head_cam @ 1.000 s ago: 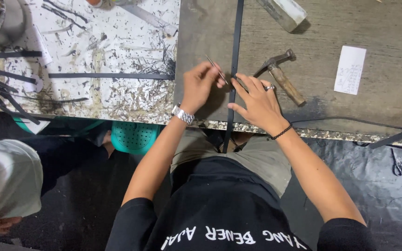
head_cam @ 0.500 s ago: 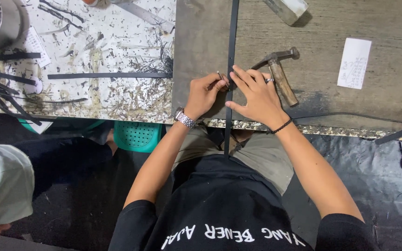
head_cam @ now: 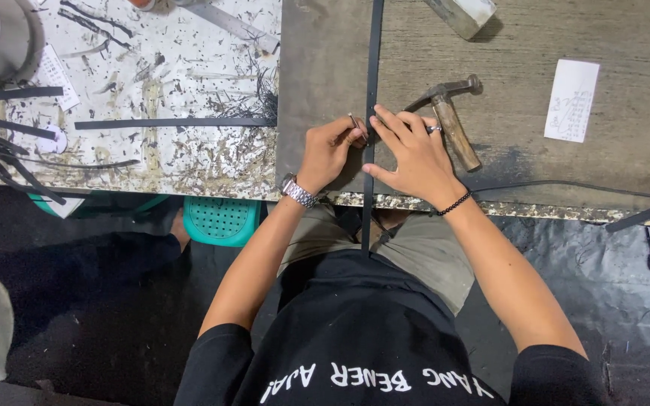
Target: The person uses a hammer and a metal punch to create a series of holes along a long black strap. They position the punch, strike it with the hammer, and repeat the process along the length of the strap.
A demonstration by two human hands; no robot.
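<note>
Pressing the black strip (head_cam: 372, 68), both hands meet: left hand (head_cam: 330, 150), right hand (head_cam: 414, 154).

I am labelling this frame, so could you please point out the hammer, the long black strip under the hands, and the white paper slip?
hammer (head_cam: 457, 128), head view, on the wooden handle.
long black strip (head_cam: 373, 53), head view, on its upper stretch above the hands.
white paper slip (head_cam: 572, 100), head view, on its middle.

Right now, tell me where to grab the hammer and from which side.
Grip the hammer by its wooden handle, probably near the free end toward the table edge, coming from the right: the right hand lies close along its left, and the metal head points away.
</note>
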